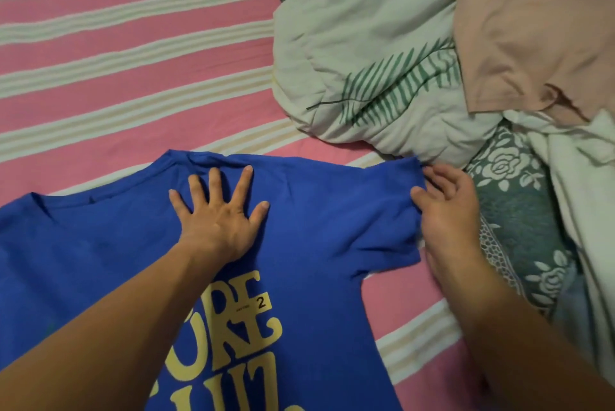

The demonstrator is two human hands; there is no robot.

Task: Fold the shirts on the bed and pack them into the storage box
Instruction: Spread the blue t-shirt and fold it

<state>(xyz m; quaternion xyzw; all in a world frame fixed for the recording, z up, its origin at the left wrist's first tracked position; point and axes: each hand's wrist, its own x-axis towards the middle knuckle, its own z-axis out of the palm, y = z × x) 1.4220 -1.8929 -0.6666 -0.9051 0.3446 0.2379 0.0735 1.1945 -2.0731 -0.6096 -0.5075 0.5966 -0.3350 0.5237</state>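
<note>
Blue shirt [316, 227], yellow lettering; pink bedsheet [116, 61], cream stripes; green quilt [519, 211], white roses.

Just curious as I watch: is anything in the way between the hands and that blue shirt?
No. The left hand presses flat on the blue shirt, and the right hand pinches its sleeve. The storage box isn't in view.

It's a bedroom in a home. A bed w/ a pink striped sheet [116, 54] fills the left of the frame. Upper right has a green flowery blanket [512, 211] & a heap of clothes [382, 54].
</note>
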